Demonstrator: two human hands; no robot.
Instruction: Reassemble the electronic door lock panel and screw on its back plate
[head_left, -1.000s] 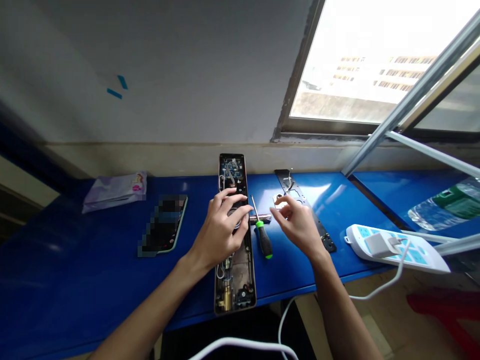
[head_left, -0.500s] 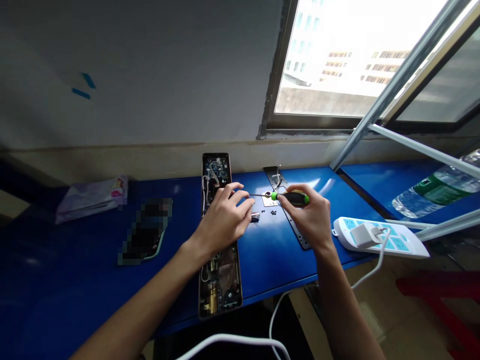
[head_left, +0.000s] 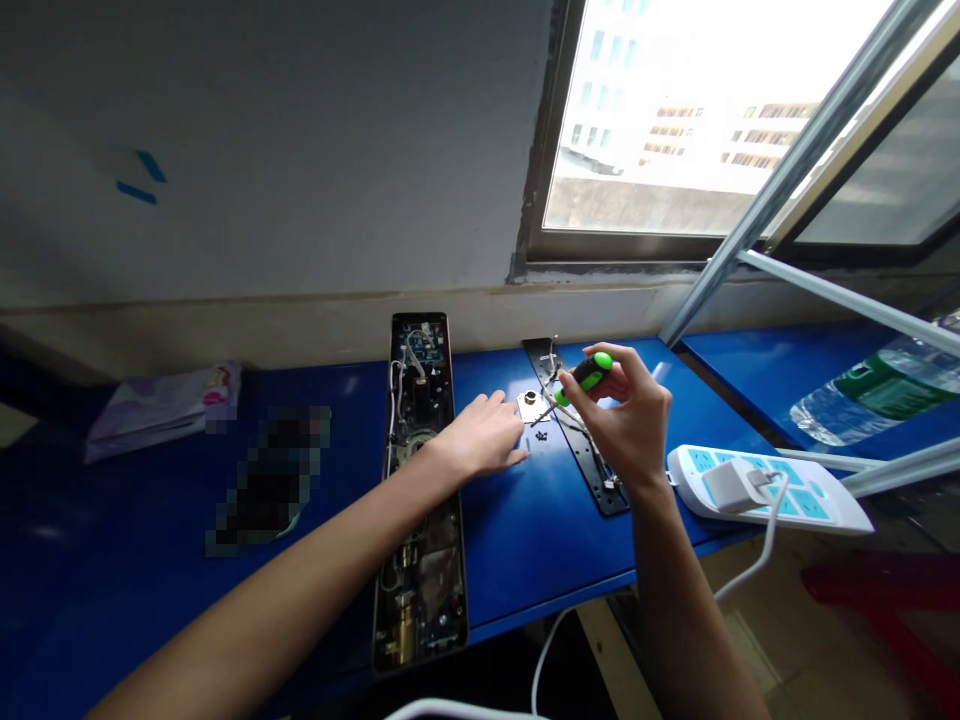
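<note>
My right hand [head_left: 626,415] grips a green and black screwdriver [head_left: 589,376], its shaft slanting down left toward a small pale metal plate [head_left: 531,407] with a round hole. My left hand [head_left: 487,435] lies low over the blue tabletop, fingers stretched out toward that plate and thumb apart. What is under its palm is hidden. Close to its fingertips lies a small pile of dark screws [head_left: 541,436]. Beneath my left forearm stands a long open device housing [head_left: 448,540] with a circuit board, wires and brass parts. A long black perforated plate [head_left: 602,490] with white wires lies below my right hand.
A white power strip [head_left: 825,490] with a plugged-in charger [head_left: 739,486] sits at the right, its cable hanging over the edge. Metal frame bars [head_left: 750,240] and a water bottle [head_left: 870,385] are beyond. At left lie a blurred phone [head_left: 270,475] and a packet [head_left: 161,405].
My left hand has moved off the housing toward the small plate and screws. The screwdriver has turned from nearly level to tip-down. The small shiny cylinder near my left hand no longer shows.
</note>
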